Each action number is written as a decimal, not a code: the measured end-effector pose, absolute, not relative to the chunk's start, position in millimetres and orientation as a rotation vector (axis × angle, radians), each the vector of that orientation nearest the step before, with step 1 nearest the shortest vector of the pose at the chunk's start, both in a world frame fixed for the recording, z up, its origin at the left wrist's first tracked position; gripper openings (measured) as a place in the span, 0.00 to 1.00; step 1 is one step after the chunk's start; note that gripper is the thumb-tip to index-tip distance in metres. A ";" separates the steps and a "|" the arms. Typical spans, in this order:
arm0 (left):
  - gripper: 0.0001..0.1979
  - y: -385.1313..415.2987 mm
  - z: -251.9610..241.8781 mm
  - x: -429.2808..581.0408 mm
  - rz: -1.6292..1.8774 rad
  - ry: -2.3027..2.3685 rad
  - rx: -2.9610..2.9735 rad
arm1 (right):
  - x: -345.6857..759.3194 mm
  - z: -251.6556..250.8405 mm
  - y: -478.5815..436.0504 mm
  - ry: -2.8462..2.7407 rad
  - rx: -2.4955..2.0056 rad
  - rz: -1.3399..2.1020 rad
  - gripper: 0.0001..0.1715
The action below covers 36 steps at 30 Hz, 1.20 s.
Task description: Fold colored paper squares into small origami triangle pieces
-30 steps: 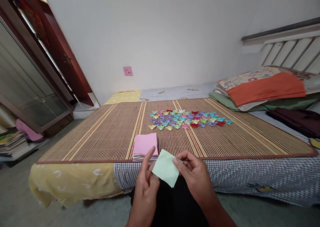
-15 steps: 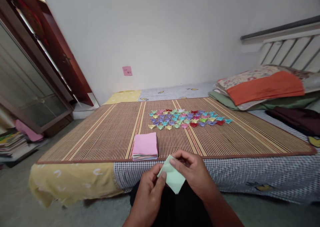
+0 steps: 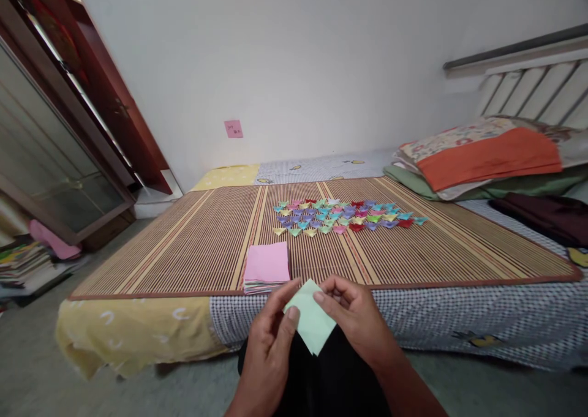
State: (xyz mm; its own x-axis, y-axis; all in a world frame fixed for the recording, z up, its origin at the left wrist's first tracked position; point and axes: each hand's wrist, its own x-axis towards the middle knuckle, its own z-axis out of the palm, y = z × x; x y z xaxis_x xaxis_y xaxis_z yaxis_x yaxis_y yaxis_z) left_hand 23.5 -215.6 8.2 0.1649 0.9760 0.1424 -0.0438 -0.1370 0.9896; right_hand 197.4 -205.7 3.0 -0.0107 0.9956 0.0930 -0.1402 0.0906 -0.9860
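Observation:
A pale green folded paper square [image 3: 316,324] is held like a diamond above my lap, one corner pointing up. My right hand [image 3: 356,316] pinches its upper right edge, thumb in front and curled fingers behind. At the left corner, the thumb of my left hand [image 3: 273,334] presses on the front, with the index finger behind and its tip raised. Just beyond my left hand sits a stack of square papers [image 3: 267,265], pink on top, at the mat's front edge. Farther back, rows of small folded paper pieces [image 3: 342,220] in many colours lie on the mat.
The striped woven mat [image 3: 184,245] covers a bed with a checked and yellow sheet [image 3: 138,331]. Pillows [image 3: 491,157] and dark folded cloth [image 3: 542,215] lie at the right. A pink note [image 3: 233,129] is on the wall. Books [image 3: 22,261] are stacked at far left.
The green paper has turned slightly and now faces me more squarely, its lower corner shifted left. My left hand has moved a little left, its index fingertip lifting. My right hand keeps its pinch.

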 end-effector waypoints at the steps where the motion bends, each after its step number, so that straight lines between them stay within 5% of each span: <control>1: 0.18 -215.5 12.0 21.5 1.169 0.968 1.452 | 197.9 4.8 -205.0 -1.184 -1.038 1.216 0.22; 18: 0.18 -203.2 10.0 17.0 1.020 0.669 0.933 | 218.4 4.9 -213.2 -1.549 -0.932 1.131 0.13; 22: 0.20 -202.0 2.7 15.7 0.997 0.696 0.936 | 211.3 0.3 -209.8 -1.493 -0.949 1.115 0.05; 26: 0.21 -203.3 -3.4 18.6 1.023 0.844 1.008 | 199.2 -5.0 -211.2 -1.376 -1.013 1.114 0.13; 36: 0.17 -206.6 -9.5 26.5 1.223 1.038 1.032 | 184.1 -10.0 -216.2 -1.390 -1.146 0.967 0.14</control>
